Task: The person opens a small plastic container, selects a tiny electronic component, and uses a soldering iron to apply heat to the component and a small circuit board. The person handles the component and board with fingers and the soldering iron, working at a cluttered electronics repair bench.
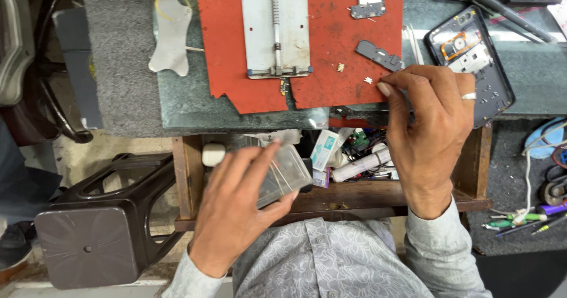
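Left hand (233, 206) holds 1 clear plastic box (282, 177); right hand (434, 129) pinches 1 tool (406, 116).

A small clear plastic box (282, 177), see-through and rectangular, is tilted above the open drawer (331, 200), pinched between the fingers of the left hand (236, 206). The right hand (431, 129) pinches something too small to make out at the red mat's (345, 82) edge.

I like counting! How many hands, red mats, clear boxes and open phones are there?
Hands: 2, left hand, right hand
Red mat: 1
Clear box: 1
Open phone: 1
Total: 5
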### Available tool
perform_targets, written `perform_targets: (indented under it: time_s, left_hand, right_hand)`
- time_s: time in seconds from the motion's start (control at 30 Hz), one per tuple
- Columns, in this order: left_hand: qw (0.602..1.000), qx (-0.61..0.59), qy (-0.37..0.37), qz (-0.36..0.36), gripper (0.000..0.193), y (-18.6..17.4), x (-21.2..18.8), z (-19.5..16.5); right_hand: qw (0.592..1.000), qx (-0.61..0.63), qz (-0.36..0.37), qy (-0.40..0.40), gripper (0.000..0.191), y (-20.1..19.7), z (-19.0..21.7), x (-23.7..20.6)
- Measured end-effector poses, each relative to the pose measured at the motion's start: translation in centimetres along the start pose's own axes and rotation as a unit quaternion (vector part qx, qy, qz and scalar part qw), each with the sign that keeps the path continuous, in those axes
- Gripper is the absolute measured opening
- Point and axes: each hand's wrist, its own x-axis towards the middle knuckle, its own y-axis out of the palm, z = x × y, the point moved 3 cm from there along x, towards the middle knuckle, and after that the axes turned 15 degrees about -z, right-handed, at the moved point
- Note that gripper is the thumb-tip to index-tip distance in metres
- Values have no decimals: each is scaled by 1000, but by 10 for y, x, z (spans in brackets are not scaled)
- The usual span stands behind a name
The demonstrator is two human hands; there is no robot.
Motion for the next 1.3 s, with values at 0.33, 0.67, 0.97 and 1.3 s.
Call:
perform_targets:
  time_s: [0.33,0.67,0.97,1.3]
  left_hand:
    - [957,137,-33,-252,81,-56,37,27]
    - [939,179,-15,-293,77,-30,74,44]
    - [937,132,111,-303,46,-12,67,-3]
    - [968,99,114,-202,30,-5,94,-34]
  right_hand:
    - [1000,-17,8,-14,12,4,1,-4]
    - [997,59,-36,36,10,-4,-1,-3]
    - [944,245,-30,218,6,2,-11,-11]
    - [969,178,-40,165,9,-7,-21,-22]
